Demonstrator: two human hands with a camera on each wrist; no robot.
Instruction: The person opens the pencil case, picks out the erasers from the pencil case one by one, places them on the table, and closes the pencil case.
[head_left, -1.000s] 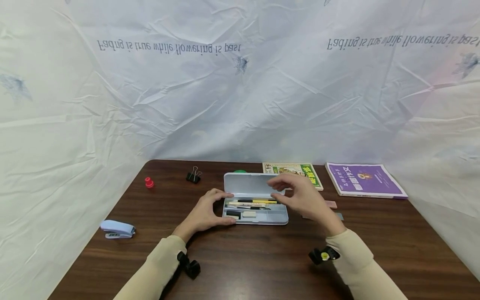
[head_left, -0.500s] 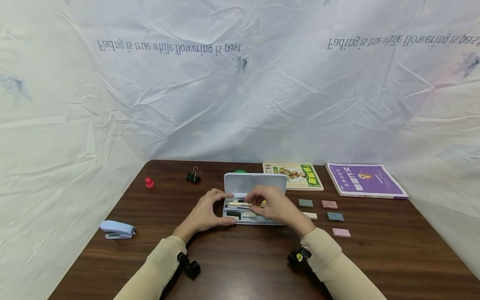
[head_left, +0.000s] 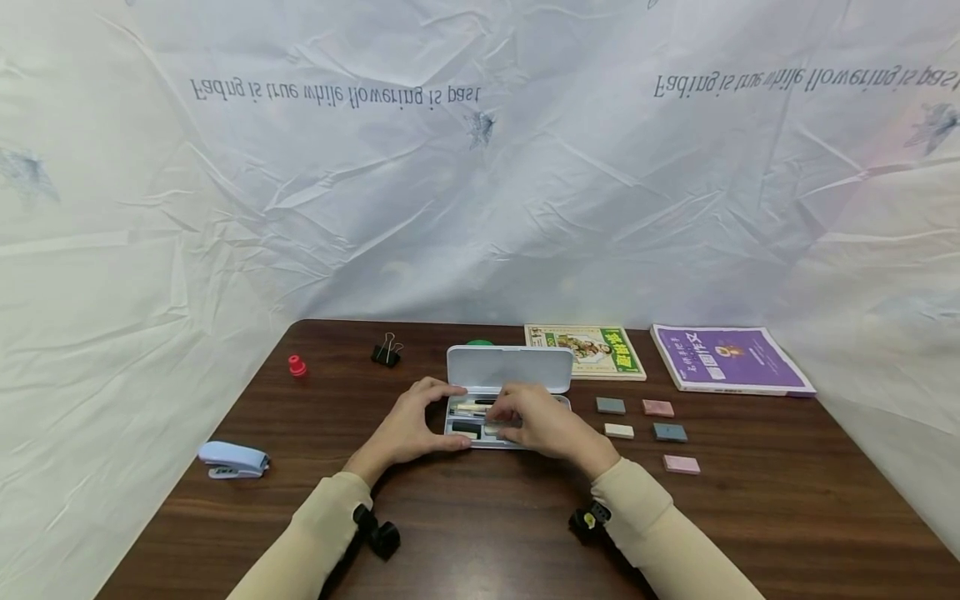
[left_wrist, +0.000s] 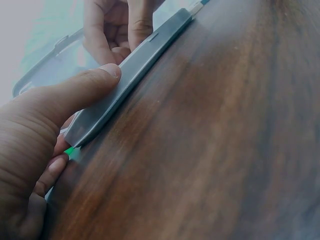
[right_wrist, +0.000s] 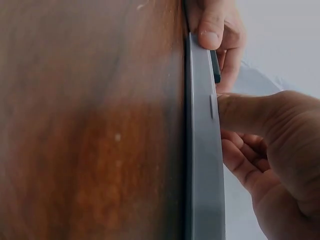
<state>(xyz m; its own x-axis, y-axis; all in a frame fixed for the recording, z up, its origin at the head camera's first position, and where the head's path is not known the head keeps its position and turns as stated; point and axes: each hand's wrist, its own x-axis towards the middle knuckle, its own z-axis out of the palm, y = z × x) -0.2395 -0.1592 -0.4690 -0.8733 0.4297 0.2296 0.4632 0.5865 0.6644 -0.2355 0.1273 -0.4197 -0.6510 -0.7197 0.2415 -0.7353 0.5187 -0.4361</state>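
An open grey-white pencil case [head_left: 510,367] lies on the table with its lid tilted back. My left hand [head_left: 409,422] grips the case's left end, with the thumb [left_wrist: 95,87] on the front wall. My right hand [head_left: 542,421] reaches into the case, its thumb and fingers closing round a white eraser [head_left: 491,430] in the front compartment. In the right wrist view the front wall hides those fingertips. Just left of that eraser sits a black-sleeved eraser [head_left: 467,428]. Behind them lie pens [head_left: 468,409], partly covered by the right hand.
Several small blocks, including a pink one [head_left: 681,464] and a white one [head_left: 618,431], lie right of the case. Behind stand a green-yellow book [head_left: 588,346] and a purple book [head_left: 731,358]. To the left are a stapler [head_left: 234,460], binder clip [head_left: 387,353] and red piece [head_left: 297,366].
My right hand has moved left and down from over the lid into the case, arriving at the white eraser. The left hand keeps its grip on the case.
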